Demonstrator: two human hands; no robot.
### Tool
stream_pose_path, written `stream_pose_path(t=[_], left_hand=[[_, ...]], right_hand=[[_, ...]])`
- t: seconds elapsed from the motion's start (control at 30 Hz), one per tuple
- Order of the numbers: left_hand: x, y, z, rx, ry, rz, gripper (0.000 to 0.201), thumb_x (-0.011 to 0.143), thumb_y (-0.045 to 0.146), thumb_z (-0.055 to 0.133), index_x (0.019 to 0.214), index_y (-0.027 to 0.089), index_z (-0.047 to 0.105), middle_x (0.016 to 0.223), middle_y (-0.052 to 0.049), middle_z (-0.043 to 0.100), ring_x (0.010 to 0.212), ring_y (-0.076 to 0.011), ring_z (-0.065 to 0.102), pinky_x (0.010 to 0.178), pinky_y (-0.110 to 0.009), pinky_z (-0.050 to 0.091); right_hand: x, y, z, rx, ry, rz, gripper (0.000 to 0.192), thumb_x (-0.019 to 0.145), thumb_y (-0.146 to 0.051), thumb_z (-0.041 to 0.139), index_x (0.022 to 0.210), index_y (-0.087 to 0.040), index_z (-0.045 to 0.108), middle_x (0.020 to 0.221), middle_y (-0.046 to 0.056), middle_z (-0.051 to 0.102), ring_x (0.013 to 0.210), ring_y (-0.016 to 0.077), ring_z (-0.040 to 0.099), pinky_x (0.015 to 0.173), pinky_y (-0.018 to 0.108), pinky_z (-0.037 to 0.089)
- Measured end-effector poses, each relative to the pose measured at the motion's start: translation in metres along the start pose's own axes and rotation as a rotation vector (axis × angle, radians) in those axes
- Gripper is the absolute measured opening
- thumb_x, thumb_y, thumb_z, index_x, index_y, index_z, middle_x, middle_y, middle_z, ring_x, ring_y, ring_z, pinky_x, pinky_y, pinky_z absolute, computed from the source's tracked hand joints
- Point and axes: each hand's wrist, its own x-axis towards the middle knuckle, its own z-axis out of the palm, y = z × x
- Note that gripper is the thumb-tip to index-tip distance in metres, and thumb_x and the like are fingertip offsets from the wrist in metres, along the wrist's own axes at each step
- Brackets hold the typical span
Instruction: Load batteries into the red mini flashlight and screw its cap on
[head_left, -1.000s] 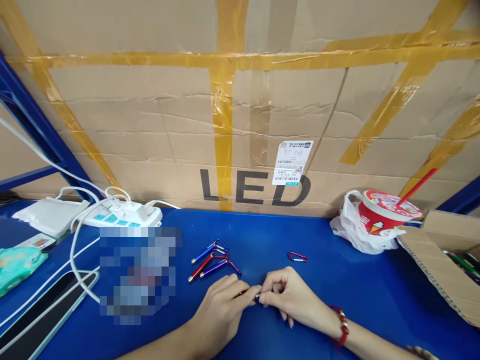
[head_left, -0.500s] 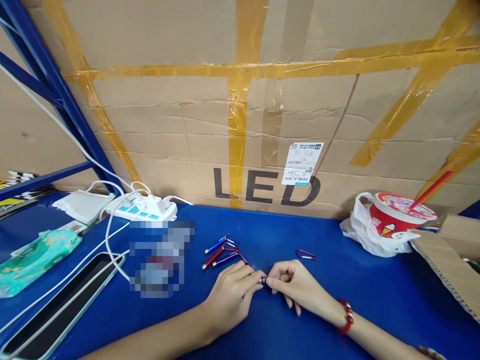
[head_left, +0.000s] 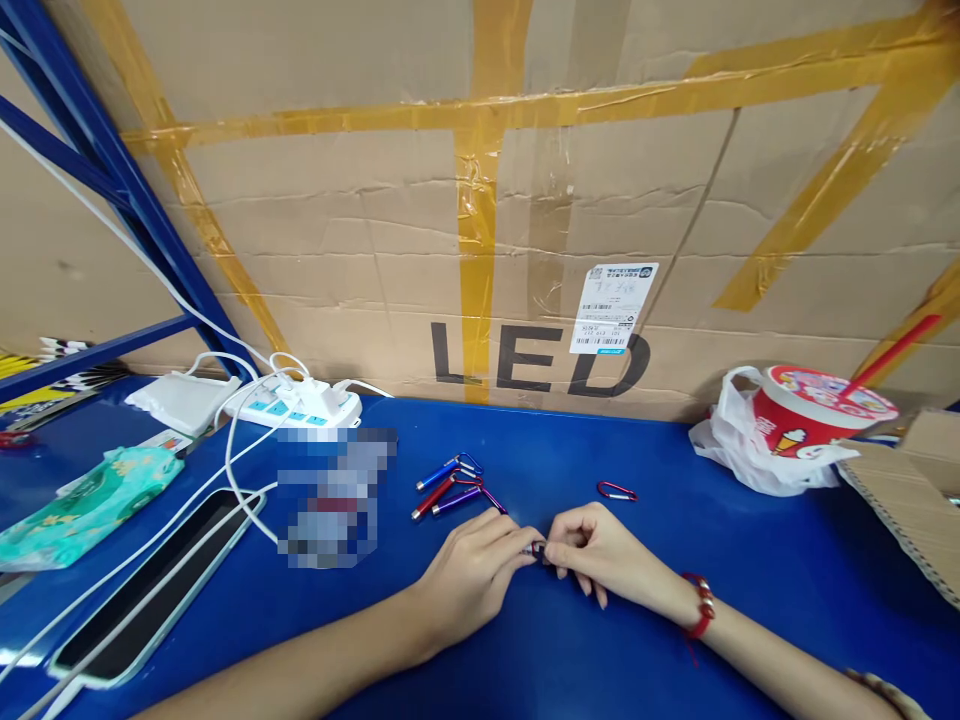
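Above the blue tabletop, my left hand is closed round a small silver-and-dark cylindrical piece, most of it hidden by the fingers. The fingertips of my right hand pinch the dark end of that same piece, so the hands almost meet. Just beyond my left hand lie three keychain flashlights with carabiner clips: a blue flashlight, a red flashlight and a purple flashlight. A loose red carabiner rests beyond my right hand.
To the left are a phone, a green packet, a power strip with white cables and a blurred-out object. A red-and-white tub with a straw and an open cardboard box stand right. A large carton backs the table.
The view has tilted down slightly and shifted left. Both hands keep their hold on the small piece, and slightly more of its dark end shows between them.
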Motion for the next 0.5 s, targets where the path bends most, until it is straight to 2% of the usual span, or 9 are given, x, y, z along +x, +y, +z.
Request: stream_pose_path(t=[0.23, 0.5], left_hand=[[-0.0006, -0.0040, -0.0005, -0.112, -0.033, 0.092, 0.027, 0.096, 0.019, 0.036, 0.115, 0.013, 0.054, 0.080, -0.007, 0.064, 0.067, -0.0162, 0.051, 0.063, -0.027, 0.045], [0.0012, -0.0098, 0.0009, -0.147, -0.100, 0.126, 0.030, 0.093, 0.008, 0.035, 0.117, 0.013, 0.053, 0.081, -0.007, 0.065, 0.068, -0.0157, 0.053, 0.065, -0.027, 0.044]], right_hand=[[-0.0004, -0.0006, -0.0022, 0.019, -0.018, 0.039, 0.025, 0.066, -0.033, 0.067, 0.056, -0.012, 0.061, 0.046, -0.004, 0.055, 0.032, 0.0025, 0.044, 0.028, 0.011, 0.036], [0.0000, 0.0021, -0.0006, 0.019, -0.001, 0.047, 0.021, 0.067, -0.029, 0.065, 0.055, -0.012, 0.062, 0.048, -0.004, 0.057, 0.030, 0.0019, 0.044, 0.026, 0.010, 0.034]])
